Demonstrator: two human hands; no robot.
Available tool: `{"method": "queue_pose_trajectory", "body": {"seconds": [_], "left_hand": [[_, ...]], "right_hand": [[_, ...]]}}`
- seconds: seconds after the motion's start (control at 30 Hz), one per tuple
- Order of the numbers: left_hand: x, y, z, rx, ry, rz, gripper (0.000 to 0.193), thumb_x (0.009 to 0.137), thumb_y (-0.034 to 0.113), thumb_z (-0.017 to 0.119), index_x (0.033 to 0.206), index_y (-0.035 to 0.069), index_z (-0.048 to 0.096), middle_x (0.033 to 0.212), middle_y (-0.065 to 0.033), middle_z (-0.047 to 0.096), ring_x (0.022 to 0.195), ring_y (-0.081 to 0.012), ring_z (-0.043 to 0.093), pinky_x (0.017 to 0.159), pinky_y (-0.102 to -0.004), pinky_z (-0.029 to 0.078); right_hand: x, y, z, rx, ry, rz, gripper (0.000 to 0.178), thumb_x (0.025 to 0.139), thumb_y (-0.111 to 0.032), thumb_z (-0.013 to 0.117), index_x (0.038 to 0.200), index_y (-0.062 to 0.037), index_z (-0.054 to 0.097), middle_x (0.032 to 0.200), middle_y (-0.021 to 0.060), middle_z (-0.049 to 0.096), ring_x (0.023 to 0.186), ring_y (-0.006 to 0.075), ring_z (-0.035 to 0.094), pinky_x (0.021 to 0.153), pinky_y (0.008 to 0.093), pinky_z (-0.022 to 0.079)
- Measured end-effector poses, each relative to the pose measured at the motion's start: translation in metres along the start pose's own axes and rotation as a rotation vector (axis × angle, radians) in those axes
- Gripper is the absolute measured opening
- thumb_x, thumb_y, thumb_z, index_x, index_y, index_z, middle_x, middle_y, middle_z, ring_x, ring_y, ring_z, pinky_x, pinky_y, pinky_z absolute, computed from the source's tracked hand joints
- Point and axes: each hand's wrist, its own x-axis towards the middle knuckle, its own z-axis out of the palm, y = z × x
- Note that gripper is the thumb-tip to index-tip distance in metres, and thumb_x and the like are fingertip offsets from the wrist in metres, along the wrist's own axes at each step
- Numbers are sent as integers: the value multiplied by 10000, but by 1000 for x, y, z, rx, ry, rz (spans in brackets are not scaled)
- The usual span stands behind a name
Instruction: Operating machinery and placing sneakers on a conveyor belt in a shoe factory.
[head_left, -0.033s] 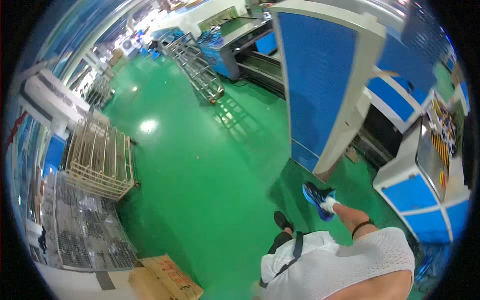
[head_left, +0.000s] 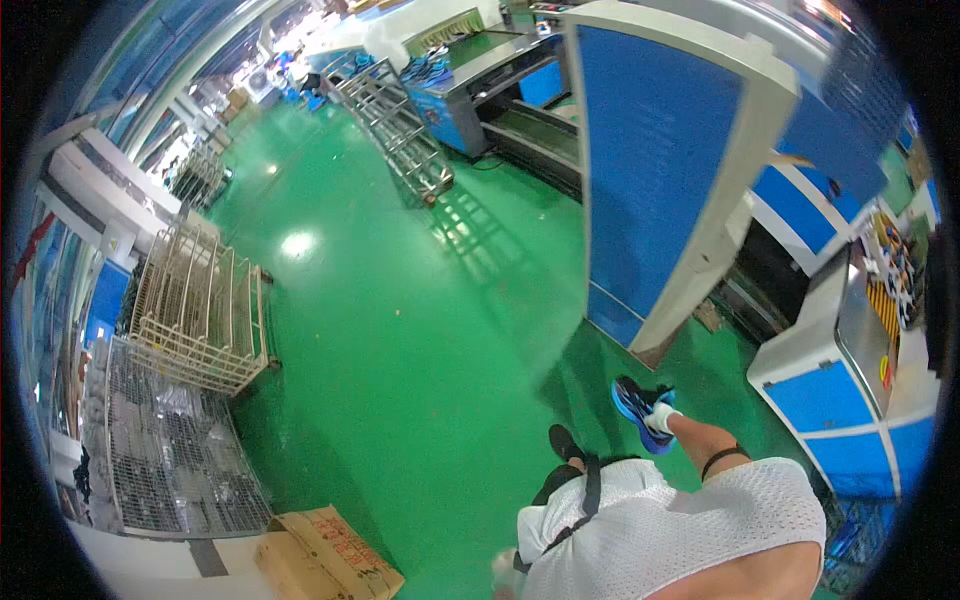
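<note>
My right hand (head_left: 660, 415) appears to wear a white glove and is closed on a black and blue sneaker (head_left: 638, 405), held out ahead of me above the green floor. A dark band circles the bare forearm behind it, below a white mesh sleeve. Just past the sneaker stands a tall blue panel (head_left: 655, 170) with a pale frame; the two are apart. At the lower edge, beside my white shirt (head_left: 680, 520), a pale blur looks like my left hand (head_left: 505, 573); its fingers cannot be made out. My dark shoe (head_left: 565, 442) shows on the floor.
Wire rack carts (head_left: 200, 310) and a mesh rack (head_left: 180, 440) line the left side. A cardboard box (head_left: 330, 555) is at the lower left. A metal rack (head_left: 395, 130) leans ahead near a blue machine (head_left: 450, 120). A blue and white machine (head_left: 820, 390) stands right.
The view has shifted slightly, so the panel and the sneaker sit a little farther right. A pale blur has come into view at the lower edge. My right hand still grips the sneaker.
</note>
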Motion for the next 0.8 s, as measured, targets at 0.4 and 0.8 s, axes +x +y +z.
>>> {"method": "queue_pose_trajectory", "body": {"seconds": [0.4,0.8], "left_hand": [[438,340,-143,-315,1,54,287,971,195,605,1170,-12,626,957,-90,698,745,-138,660,620,-269,543],[651,455,-205,-529,57,-61,312,975,211,583,1164,-32,639,943,-85,698,772,-143,667,665,-288,550]], "right_hand": [[118,-186,-51,289,-312,227,447,772,-347,739,1074,-20,707,962,166,709,866,303,666,782,439,508],[423,-476,-273,164,137,-172,434,848,-367,671,1063,10,692,1025,292,681,985,425,666,862,471,540]]}}
